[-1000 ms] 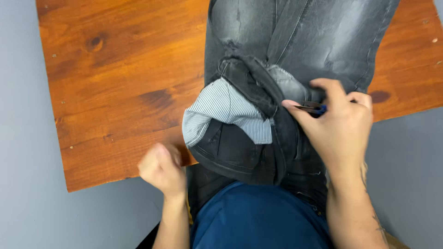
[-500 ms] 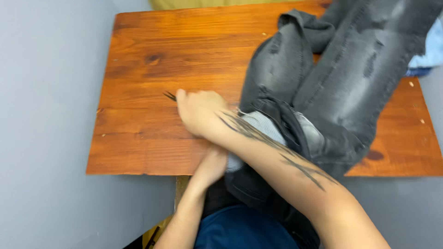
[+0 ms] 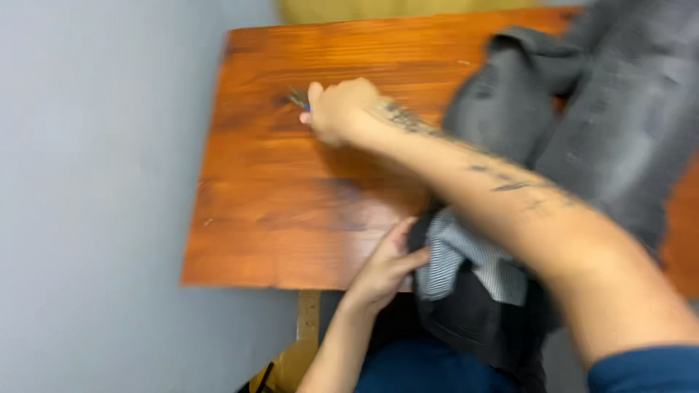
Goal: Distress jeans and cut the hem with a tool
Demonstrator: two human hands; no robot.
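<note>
Right hand: my grip is curled around a small dark tool, blurred, at the far left of the wooden bench | Left hand: fingers flat, grip loose, touching the grey jeans at the striped pocket lining, near bench edge.

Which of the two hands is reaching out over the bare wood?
The right hand, stretched across the wooden table onto a small dark tool. The left hand rests by the grey jeans.
</note>
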